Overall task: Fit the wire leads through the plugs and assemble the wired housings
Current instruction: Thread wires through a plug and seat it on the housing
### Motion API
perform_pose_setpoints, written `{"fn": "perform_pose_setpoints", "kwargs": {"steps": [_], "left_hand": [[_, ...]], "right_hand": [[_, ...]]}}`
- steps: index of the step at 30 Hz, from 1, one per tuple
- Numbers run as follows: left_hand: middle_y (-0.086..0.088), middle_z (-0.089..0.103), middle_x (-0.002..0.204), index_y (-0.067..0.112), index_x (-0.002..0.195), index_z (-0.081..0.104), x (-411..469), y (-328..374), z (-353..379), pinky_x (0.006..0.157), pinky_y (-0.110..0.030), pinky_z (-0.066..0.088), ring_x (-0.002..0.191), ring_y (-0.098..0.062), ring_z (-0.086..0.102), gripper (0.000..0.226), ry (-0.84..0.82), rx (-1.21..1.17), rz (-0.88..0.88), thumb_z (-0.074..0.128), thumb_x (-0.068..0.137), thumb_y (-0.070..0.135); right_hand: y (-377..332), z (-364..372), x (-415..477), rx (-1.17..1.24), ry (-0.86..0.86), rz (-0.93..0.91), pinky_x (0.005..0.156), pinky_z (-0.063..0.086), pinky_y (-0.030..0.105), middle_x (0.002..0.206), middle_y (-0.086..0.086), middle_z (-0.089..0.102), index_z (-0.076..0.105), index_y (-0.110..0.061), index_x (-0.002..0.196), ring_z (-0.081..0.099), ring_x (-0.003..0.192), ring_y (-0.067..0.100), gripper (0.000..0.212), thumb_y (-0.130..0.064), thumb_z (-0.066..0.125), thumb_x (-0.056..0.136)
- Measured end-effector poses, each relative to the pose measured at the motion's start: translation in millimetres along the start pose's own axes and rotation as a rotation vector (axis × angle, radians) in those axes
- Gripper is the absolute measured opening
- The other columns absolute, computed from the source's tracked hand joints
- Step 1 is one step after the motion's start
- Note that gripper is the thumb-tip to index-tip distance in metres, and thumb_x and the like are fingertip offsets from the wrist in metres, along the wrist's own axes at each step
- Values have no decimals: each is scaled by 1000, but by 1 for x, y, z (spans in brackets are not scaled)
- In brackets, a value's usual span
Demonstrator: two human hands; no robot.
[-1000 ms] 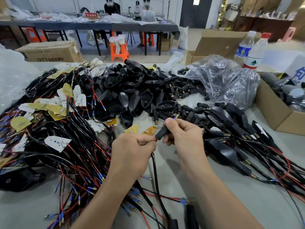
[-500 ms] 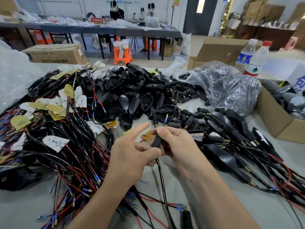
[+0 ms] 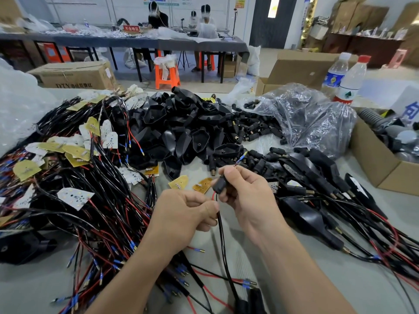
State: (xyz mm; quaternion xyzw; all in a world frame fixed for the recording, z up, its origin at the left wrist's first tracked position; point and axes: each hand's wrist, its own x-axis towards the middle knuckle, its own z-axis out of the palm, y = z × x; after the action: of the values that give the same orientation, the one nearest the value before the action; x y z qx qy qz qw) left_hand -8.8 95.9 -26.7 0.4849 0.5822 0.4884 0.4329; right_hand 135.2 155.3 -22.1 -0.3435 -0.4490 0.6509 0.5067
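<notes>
The small black plastic plug is being held above the middle of the grey table, in front of the person's chest; the right hand is curling round it, thumb on top and fingers tucked underneath, so only the plug's near end is showing. Thin leads, one tipped with a blue sleeve, are poking out beyond the thumb on the far side; a short red wire and the black sheathed cable are trailing from the plug's lower end, down towards the near edge. The left hand is sitting just beside the right, slightly lower, knuckles up, pinching that cable between thumb and curled forefinger right below the plug; both forearms are reaching in from the near edge, converging. Two small yellow circuit boards are lying on the table just beyond the left hand. Further out, a heap of black moulded housings is filling the centre; a tangle of black and red wired harnesses is crowding the left side; wired black housings are fanning out on the right, near an open cardboard box. Bare table is showing mainly around the forearms.
</notes>
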Motion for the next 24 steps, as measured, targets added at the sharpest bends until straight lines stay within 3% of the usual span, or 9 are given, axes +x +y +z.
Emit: {"fn": "perform_pose_setpoints", "kwargs": {"steps": [2,8,10,13,15,18,20,22,24], "left_hand": [[-10,74,63,18,67,80,-1,1,-1,54,-24,57,55,-17,71,22,35,16,15,79,87,8],[5,68,56,30,69,75,-4,-2,-6,57,-42,56,53,-23,65,15,104,434,206,71,83,26],[6,67,55,30,67,73,-6,0,-7,59,-42,56,51,-18,64,15,88,465,182,66,80,33],[9,68,54,32,60,73,-7,2,-9,60,-32,57,51,-8,65,25,78,486,150,73,83,23],[9,70,56,33,63,75,-7,4,-8,56,-22,55,52,-4,67,23,65,421,129,77,83,23],[12,72,61,38,71,78,-8,8,-5,58,-19,55,57,-3,69,9,112,326,165,80,77,45],[15,74,67,44,77,78,-8,11,-7,65,-20,57,66,-2,72,20,199,254,226,71,72,62],[9,78,76,42,82,81,-5,12,-12,76,-31,60,76,-8,75,31,209,74,182,65,75,67],[1,79,78,35,83,83,-2,12,-17,78,-35,61,77,-16,76,39,182,-63,103,65,74,68]], "right_hand": [[-1,-1,-1,-39,-62,8,57,46,24,74,10,70,71,-7,91,52,54,14,12,-10,62,98],[-3,-5,0,-273,-69,-17,57,43,24,75,17,67,74,-2,92,49,56,17,8,-7,68,94],[1,-1,-3,-272,-94,-15,59,45,26,72,12,70,74,-2,89,52,59,17,8,-6,68,93],[3,4,-6,-302,-121,-5,55,45,20,67,6,69,73,0,89,51,55,12,11,-6,66,94],[1,2,-4,-312,-109,-1,54,43,21,66,5,68,72,4,91,49,55,14,15,-8,64,96],[-2,0,-4,-322,-106,3,55,40,26,68,12,62,67,12,93,48,56,16,25,-10,58,100],[-3,3,-7,-350,-173,15,54,36,26,67,14,54,70,3,87,45,58,16,28,-13,54,104],[-4,5,-9,-313,-245,41,52,29,26,60,10,44,74,-15,75,38,52,13,40,-15,48,106],[-5,5,-9,-253,-267,74,50,24,26,55,3,36,76,-16,82,33,48,12,39,-15,46,107]]}}
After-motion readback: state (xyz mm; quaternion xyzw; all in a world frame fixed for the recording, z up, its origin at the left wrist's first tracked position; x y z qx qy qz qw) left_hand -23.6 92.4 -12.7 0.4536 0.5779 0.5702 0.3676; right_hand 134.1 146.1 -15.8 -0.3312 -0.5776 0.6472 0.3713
